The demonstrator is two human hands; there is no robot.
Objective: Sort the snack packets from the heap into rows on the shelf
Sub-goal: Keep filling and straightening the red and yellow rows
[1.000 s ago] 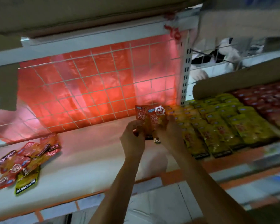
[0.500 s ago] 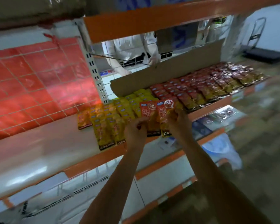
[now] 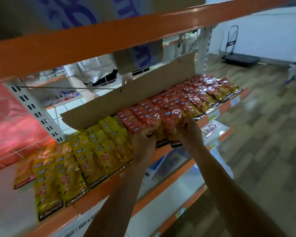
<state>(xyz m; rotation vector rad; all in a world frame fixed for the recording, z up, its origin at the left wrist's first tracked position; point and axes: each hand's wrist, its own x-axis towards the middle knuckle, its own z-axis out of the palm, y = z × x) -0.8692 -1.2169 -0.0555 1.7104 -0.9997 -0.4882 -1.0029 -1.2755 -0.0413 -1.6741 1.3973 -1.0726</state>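
Nearest to the camera, the orange front edge of the shelf (image 3: 99, 194) carries rows of yellow packets (image 3: 96, 151), overlapped like roof tiles. A little farther, at the gap between the yellow rows and the red ones, the left hand (image 3: 144, 139) and the right hand (image 3: 188, 132) hold two red snack packets (image 3: 164, 124) side by side, upright and slightly fanned, their black bottom bands hanging over the shelf edge. The grip of each hand is clenched on them: the left fingers curl round the lower left part, the right fingers pinch the right side (if more packets hide behind these two, I cannot tell). I judge that the step is to lay them at the front of a red row (image 3: 143, 110). To do it well, each packet should go down flat and face up, overlapping the one behind by the same amount as its neighbours, and be let go only when it lies steady. Behind the rows stands a cardboard strip (image 3: 126, 98), and far right lie darker red and gold packets (image 3: 210, 93).
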